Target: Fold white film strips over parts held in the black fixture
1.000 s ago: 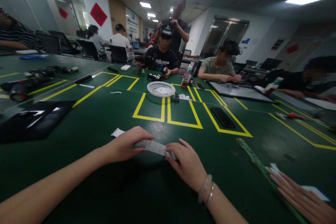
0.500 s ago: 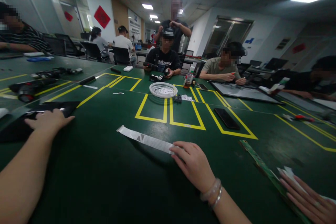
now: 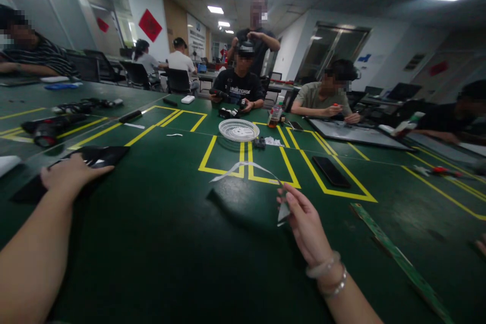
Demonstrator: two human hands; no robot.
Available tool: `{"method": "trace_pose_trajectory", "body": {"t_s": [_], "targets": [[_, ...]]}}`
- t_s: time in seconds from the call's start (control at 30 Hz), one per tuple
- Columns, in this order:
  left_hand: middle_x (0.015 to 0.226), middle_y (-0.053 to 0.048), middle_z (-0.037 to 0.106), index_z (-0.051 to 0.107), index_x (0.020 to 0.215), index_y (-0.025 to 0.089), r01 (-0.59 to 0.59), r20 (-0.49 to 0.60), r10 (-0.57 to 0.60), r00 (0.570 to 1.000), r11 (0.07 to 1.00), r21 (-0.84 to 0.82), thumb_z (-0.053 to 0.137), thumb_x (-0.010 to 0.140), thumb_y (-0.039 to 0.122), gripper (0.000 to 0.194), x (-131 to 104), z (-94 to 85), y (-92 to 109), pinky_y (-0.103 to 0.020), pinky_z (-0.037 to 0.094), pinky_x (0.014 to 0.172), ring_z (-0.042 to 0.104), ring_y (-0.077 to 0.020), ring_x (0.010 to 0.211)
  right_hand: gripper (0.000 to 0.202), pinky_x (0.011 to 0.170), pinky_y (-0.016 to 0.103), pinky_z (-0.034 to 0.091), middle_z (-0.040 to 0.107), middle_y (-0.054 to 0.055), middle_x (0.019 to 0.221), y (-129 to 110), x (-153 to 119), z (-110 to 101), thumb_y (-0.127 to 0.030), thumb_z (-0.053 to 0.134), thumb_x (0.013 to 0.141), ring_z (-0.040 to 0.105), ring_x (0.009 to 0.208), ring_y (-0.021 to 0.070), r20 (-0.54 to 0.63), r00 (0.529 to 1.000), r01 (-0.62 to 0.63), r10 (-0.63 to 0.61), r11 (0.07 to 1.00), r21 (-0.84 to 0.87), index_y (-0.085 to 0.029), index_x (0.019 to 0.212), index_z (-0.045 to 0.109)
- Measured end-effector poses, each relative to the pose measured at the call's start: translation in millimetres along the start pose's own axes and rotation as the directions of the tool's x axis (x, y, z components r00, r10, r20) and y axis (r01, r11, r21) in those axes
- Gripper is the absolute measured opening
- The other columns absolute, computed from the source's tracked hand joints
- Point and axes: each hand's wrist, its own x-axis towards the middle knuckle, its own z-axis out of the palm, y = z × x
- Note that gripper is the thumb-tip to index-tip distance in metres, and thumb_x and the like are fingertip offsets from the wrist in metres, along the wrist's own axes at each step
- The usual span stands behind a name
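Observation:
At the left, my left hand [image 3: 70,174] lies with spread fingers on a shiny black sheet or bag [image 3: 108,156] on the green table [image 3: 170,253]. My right hand [image 3: 304,217], with bracelets at the wrist, pinches a thin white strip [image 3: 255,164] near its right end. The strip arches up and away to the left above the table and casts a shadow. A short end of it hangs below my fingers. To the right of this hand lies a long green circuit board [image 3: 398,258].
A white round basket [image 3: 238,130] stands mid-table, with a bottle [image 3: 275,115] behind it. A black phone [image 3: 331,171] lies inside yellow tape. Black tools [image 3: 49,129] lie at the left. Several people sit around the table; part of another person's hand [image 3: 481,244] shows at the right edge.
My right hand has lifted the strip off the table and moved right, turning it on edge. My left hand and the black sheet have shifted slightly right. The other person's hand has withdrawn from the board.

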Motion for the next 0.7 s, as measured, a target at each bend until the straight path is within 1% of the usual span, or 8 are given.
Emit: {"method": "trace_pose_trajectory", "body": {"t_s": [0.07, 0.13, 0.2, 0.27, 0.33, 0.43, 0.57, 0.7], "targets": [[0.046, -0.003, 0.048, 0.049, 0.058, 0.007, 0.195, -0.225, -0.155, 0.962, 0.966, 0.169, 0.062, 0.052, 0.078, 0.072, 8.4, 2.8, 15.1, -0.048, 0.025, 0.076, 0.052, -0.0486, 0.110, 0.044, 0.071, 0.024, 0.060, 0.073, 0.002, 0.109, -1.2, 3.1, -2.2, -0.041, 0.082, 0.073, 0.070, 0.088, 0.0146, -0.022, 0.995, -0.091, 0.097, 0.978, 0.189, -0.027, 0.113, 0.069], [0.067, -0.009, 0.063, 0.064, 0.087, 0.003, 0.267, -0.214, -0.214, 0.953, 0.928, 0.261, 0.065, 0.050, 0.080, 0.085, 18.2, 11.7, 42.0, -0.047, 0.033, 0.079, 0.057, -0.0460, 0.102, 0.037, 0.067, 0.022, 0.061, 0.074, 0.000, 0.103, -2.0, 6.2, -4.7, -0.038, 0.082, 0.073, 0.070, 0.080, 0.0121, -0.016, 0.985, -0.154, 0.169, 0.930, 0.333, -0.027, 0.106, 0.070], [0.100, -0.018, 0.067, 0.060, 0.120, 0.001, 0.132, -0.023, -0.131, 0.991, 0.950, 0.282, 0.064, 0.065, 0.075, 0.093, 25.0, 27.4, 80.1, -0.048, 0.040, 0.084, 0.059, -0.0425, 0.102, 0.029, 0.066, 0.021, 0.061, 0.074, -0.002, 0.097, -2.5, 9.4, -7.6, -0.035, 0.081, 0.075, 0.069, 0.074, 0.0098, 0.004, 0.974, -0.207, 0.227, 0.879, 0.430, -0.026, 0.100, 0.071], [0.120, -0.017, 0.062, 0.056, 0.131, 0.008, -0.027, 0.079, 0.007, 0.997, 0.968, 0.249, 0.071, 0.068, 0.068, 0.088, 24.3, 49.3, 124.5, -0.051, 0.040, 0.095, 0.058, -0.0397, 0.108, 0.025, 0.067, 0.021, 0.061, 0.074, -0.003, 0.095, -3.5, 11.7, -10.1, -0.034, 0.080, 0.077, 0.069, 0.073, 0.0087, 0.034, 0.968, -0.235, 0.248, 0.851, 0.469, -0.026, 0.098, 0.070], [0.128, -0.015, 0.058, 0.055, 0.132, 0.013, -0.242, 0.175, 0.213, 0.961, 0.956, 0.163, 0.077, 0.070, 0.060, 0.081, 14.8, 74.3, 168.5, -0.057, 0.027, 0.109, 0.054, -0.0374, 0.116, 0.024, 0.067, 0.021, 0.061, 0.073, -0.003, 0.094, -5.2, 12.4, -11.6, -0.033, 0.080, 0.078, 0.070, 0.075, 0.0090, 0.050, 0.974, -0.218, 0.220, 0.860, 0.461, -0.026, 0.098, 0.070], [0.133, -0.012, 0.055, 0.054, 0.132, 0.019, -0.466, 0.288, 0.453, 0.844, 0.884, -0.025, 0.084, 0.070, 0.047, 0.075, -9.7, 108.7, 221.2, -0.058, 0.019, 0.116, 0.050, -0.0335, 0.124, 0.027, 0.067, 0.020, 0.061, 0.073, -0.003, 0.096, -8.7, 10.4, -10.8, -0.034, 0.080, 0.077, 0.070, 0.078, 0.0100, 0.036, 0.991, -0.132, 0.128, 0.908, 0.398, -0.027, 0.102, 0.071], [0.136, -0.010, 0.053, 0.053, 0.134, 0.021, -0.574, 0.348, 0.599, 0.721, 0.798, -0.183, 0.092, 0.063, 0.039, 0.083, -35.8, 135.4, 256.1, -0.059, 0.020, 0.117, 0.048, -0.0325, 0.128, 0.034, 0.068, 0.020, 0.060, 0.074, 0.001, 0.105, -12.2, 3.8, -6.0, -0.038, 0.080, 0.077, 0.070, 0.085, 0.0125, -0.014, 0.998, -0.049, 0.056, 0.955, 0.291, -0.026, 0.107, 0.072], [0.139, -0.012, 0.050, 0.053, 0.133, 0.019, -0.578, 0.374, 0.613, 0.696, 0.787, -0.215, 0.094, 0.062, 0.036, 0.084, -39.7, 145.0, 261.1, -0.061, 0.023, 0.115, 0.045, -0.0337, 0.131, 0.039, 0.080, 0.028, 0.060, 0.074, 0.003, 0.112, -10.8, -2.9, -1.1, -0.041, 0.081, 0.074, 0.069, 0.094, 0.0160, -0.013, 1.000, 0.003, -0.001, 0.988, 0.152, -0.027, 0.110, 0.073]]}}
